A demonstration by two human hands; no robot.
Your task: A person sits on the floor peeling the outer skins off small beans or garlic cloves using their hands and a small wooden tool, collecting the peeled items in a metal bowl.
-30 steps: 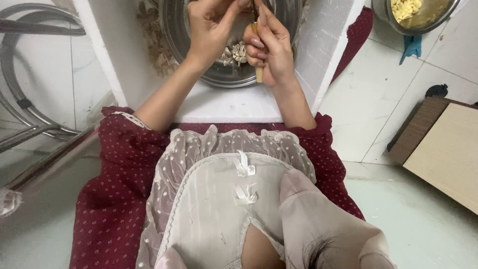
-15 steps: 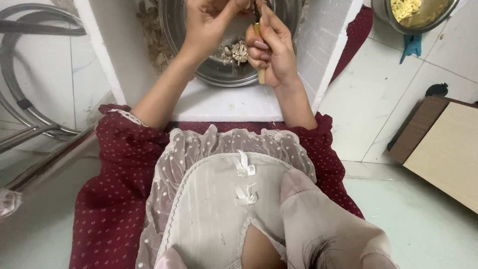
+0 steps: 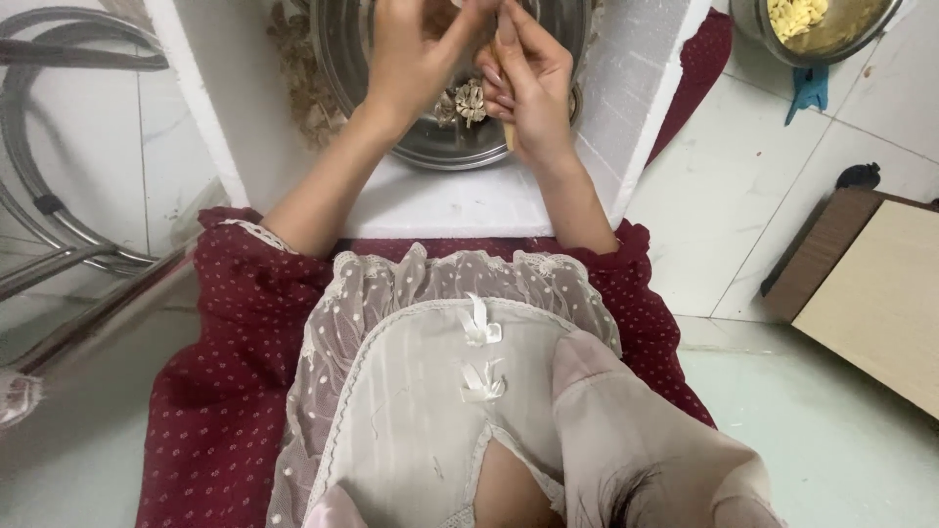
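Head view, looking down over your lap. Your left hand (image 3: 416, 59) and right hand (image 3: 528, 83) met above a round steel bowl (image 3: 430, 147) that stood on a white counter (image 3: 440, 200); the fingertips ran out of the top edge, so whatever they pinched between them could not be told. The fingers of your right hand were curled shut around a slim wooden-handled tool (image 3: 508, 39), its working end hidden. The fingers of your left hand were drawn together toward the right, their grip cut off by the frame. In the bowl, just below the right palm, lay a small heap of pale, papery husks (image 3: 468, 100). More dry husks (image 3: 298, 78) lay heaped on the counter to the left of the bowl. At upper right, well apart on the tiled floor, stood a second metal bowl (image 3: 822, 34) holding pale yellow pieces (image 3: 794, 15), with a blue clip (image 3: 808, 90) beside it. A wooden board (image 3: 871, 293) lay at the right.
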